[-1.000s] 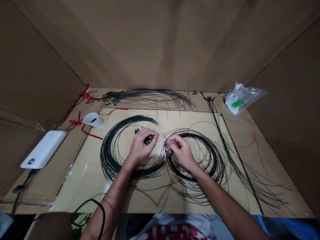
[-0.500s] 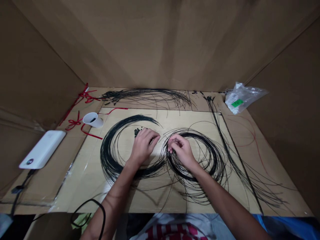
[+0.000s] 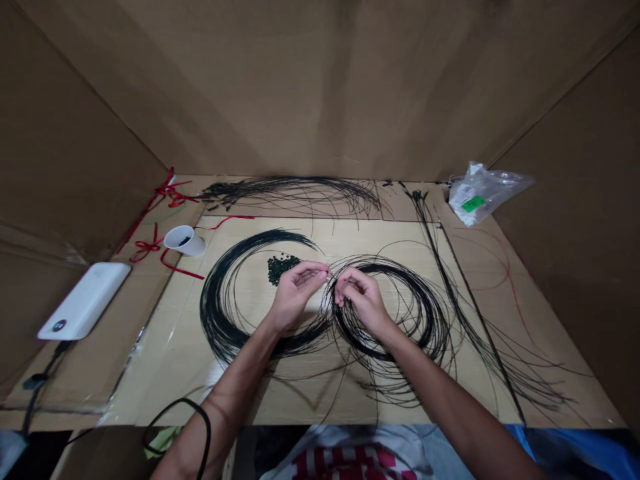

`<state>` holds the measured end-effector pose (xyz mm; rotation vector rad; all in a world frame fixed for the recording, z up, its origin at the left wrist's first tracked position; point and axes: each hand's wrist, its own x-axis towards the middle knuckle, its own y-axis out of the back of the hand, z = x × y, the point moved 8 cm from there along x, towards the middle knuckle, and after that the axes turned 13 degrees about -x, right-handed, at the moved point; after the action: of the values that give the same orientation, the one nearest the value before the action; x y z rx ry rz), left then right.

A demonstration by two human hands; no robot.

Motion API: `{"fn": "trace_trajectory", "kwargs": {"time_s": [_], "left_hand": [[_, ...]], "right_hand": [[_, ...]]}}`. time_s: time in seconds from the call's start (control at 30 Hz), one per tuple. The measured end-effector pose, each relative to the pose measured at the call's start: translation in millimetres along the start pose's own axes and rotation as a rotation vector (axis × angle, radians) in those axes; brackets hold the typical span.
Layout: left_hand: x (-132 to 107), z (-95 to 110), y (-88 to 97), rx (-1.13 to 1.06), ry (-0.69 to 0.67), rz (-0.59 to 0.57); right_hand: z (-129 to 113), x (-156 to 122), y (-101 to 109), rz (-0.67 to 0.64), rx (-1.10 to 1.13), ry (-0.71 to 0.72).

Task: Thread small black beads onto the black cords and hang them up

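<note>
Left grip pinched narrow, right grip curled closed, contents indistinct; dark beads partly hidden.

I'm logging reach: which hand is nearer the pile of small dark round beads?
Left: the left hand is just beside the pile; the right hand farther right, by the round black wire coil.

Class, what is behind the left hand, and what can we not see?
Behind the left hand, part of a pile of small dark pieces shows; the hand blocks its lower right, so its full extent is hidden.
</note>
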<state>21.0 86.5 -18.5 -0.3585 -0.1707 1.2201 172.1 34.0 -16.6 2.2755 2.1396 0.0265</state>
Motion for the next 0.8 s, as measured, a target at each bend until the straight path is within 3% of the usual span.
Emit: {"fn": "trace_trajectory", "kwargs": {"time_s": [0.8], "left_hand": [[0.2,-0.2,0.3,0.047,-0.019,-0.019]], "right_hand": [[1.3,0.5,-0.7,-0.008,-0.03,0.002]]}}
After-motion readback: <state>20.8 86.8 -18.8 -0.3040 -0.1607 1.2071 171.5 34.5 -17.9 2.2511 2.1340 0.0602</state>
